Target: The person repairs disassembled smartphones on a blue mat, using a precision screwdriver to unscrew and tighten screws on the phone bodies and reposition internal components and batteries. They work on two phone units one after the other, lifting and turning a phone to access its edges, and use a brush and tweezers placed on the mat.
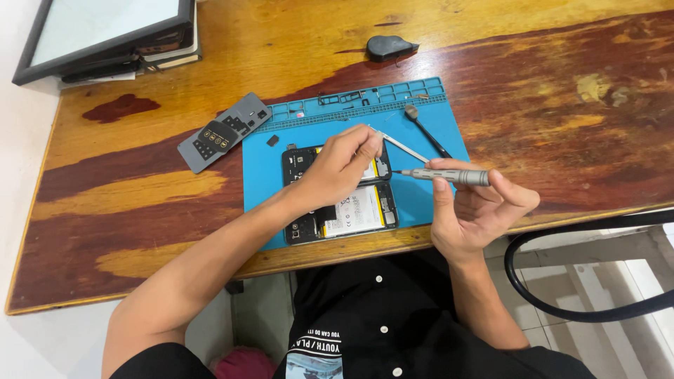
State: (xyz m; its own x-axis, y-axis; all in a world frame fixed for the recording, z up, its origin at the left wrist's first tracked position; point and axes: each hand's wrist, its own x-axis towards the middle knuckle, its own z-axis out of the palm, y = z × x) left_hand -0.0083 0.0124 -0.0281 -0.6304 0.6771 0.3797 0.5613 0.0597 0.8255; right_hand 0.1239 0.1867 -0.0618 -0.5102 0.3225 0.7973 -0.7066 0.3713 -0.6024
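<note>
Holding tweezers (400, 144) in left hand (342, 168) over opened phone (340, 193) on blue mat (428, 196), gripping grey screwdriver (449, 175) in right hand (477, 207), above wooden desk (562, 105).

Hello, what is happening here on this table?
A person works on an opened phone lying on a blue mat. The left hand holds tweezers over the phone; the right hand holds a grey screwdriver pointed at it. The removed back cover lies beside the mat.
</note>
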